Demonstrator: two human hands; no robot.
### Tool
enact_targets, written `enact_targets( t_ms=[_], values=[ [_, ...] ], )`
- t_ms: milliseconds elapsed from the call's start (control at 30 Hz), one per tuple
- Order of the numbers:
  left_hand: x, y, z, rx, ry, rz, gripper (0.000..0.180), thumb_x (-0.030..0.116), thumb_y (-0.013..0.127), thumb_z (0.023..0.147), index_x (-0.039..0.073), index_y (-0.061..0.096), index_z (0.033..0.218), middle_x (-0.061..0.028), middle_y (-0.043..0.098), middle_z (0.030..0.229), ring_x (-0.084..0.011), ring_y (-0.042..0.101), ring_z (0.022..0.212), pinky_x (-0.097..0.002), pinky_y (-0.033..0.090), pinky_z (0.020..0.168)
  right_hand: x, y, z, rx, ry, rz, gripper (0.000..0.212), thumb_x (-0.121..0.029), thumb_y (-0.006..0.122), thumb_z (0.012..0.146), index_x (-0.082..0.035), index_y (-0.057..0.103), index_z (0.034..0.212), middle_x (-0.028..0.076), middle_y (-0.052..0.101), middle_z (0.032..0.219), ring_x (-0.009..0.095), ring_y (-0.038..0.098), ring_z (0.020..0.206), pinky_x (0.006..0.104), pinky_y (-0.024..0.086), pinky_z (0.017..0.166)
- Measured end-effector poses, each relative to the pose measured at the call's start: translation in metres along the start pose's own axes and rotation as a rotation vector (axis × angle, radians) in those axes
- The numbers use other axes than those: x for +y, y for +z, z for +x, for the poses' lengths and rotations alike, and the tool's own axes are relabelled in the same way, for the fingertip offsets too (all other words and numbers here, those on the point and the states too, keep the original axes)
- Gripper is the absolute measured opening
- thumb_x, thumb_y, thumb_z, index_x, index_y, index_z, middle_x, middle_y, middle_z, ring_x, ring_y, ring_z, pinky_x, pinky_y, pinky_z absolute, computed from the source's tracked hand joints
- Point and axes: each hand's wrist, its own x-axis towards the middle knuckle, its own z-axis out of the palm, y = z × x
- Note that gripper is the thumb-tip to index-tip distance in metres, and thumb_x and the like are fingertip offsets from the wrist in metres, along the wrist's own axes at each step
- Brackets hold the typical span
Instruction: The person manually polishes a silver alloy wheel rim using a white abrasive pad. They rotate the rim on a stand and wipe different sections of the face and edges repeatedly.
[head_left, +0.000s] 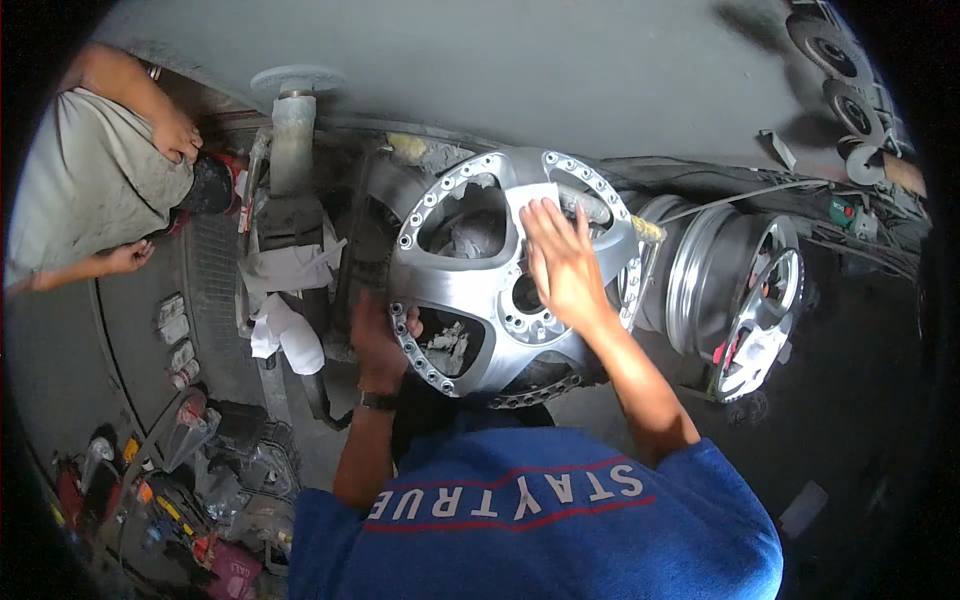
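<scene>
A silver alloy wheel face (465,290) with openings between broad spokes and a ring of bolt holes round its edge lies in front of me. My right hand (557,262) is stretched flat over a white sheet (531,198), pressing it against the upper spoke. Whether the sheet is paper, cloth or abrasive I cannot tell. At the left edge my left hand (378,345), partly blurred, grips the bolt-hole ring, with a fingertip showing in the lower left opening. Grey crumpled scraps (450,347) show through that opening.
More wheels (700,270) stand on the right, one silver face (765,330) leaning outward. Left of the work is a metal stand (293,150) with white gloves or cloths (288,335). Another person (95,190) sits at far left. Tools and bags (215,490) clutter the lower left floor.
</scene>
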Motion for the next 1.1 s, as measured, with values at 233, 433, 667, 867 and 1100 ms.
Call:
enact_targets(
  t_ms=[233,433,667,867,1100],
  values=[
    [-0.004,0.004,0.002,0.040,0.037,0.090,0.060,0.059,0.044,0.103,0.003,0.063,0.112,-0.0104,0.062,0.084,-0.0222,0.056,0.067,-0.0352,0.042,0.062,0.038,0.009,0.085,0.005,-0.021,0.036,0.040,-0.015,0.053,0.102,0.000,0.059,0.139,0.019,0.060,0.143,0.036,0.052,0.139,0.0672,0.027,0.118],
    [-0.001,0.008,0.002,0.048,-0.009,0.018,0.057,0.058,0.040,0.105,0.005,0.061,0.108,-0.0107,0.060,0.083,-0.0226,0.056,0.067,-0.0358,0.043,0.062,0.005,0.000,-0.012,0.024,-0.020,-0.052,0.044,-0.016,0.054,0.102,-0.002,0.057,0.144,0.018,0.060,0.144,0.034,0.050,0.141,0.0678,0.023,0.120],
    [0.001,0.020,-0.006,0.103,0.093,0.195,0.055,0.056,0.042,0.106,0.005,0.061,0.113,-0.0106,0.061,0.085,-0.0219,0.056,0.066,-0.0356,0.044,0.060,0.011,0.011,0.015,0.083,-0.005,-0.005,0.045,-0.014,0.054,0.099,0.000,0.057,0.142,0.021,0.058,0.146,0.036,0.049,0.142,0.0671,0.021,0.121],
    [-0.005,0.002,0.003,0.112,0.106,0.139,0.057,0.057,0.041,0.106,0.004,0.061,0.112,-0.0101,0.061,0.086,-0.0219,0.057,0.068,-0.0364,0.045,0.061,0.003,0.011,-0.007,0.096,0.022,-0.058,0.049,-0.016,0.055,0.099,-0.002,0.055,0.146,0.016,0.057,0.148,0.032,0.045,0.146,0.0666,0.013,0.123],
    [-0.002,0.009,-0.003,0.066,0.092,0.178,0.059,0.059,0.041,0.105,0.004,0.062,0.108,-0.0091,0.060,0.084,-0.0212,0.056,0.068,-0.0358,0.044,0.063,-0.034,0.033,-0.060,0.101,0.069,-0.044,0.052,-0.012,0.058,0.096,0.000,0.053,0.147,0.020,0.057,0.148,0.034,0.047,0.145,0.0691,0.015,0.121]
  ],
)
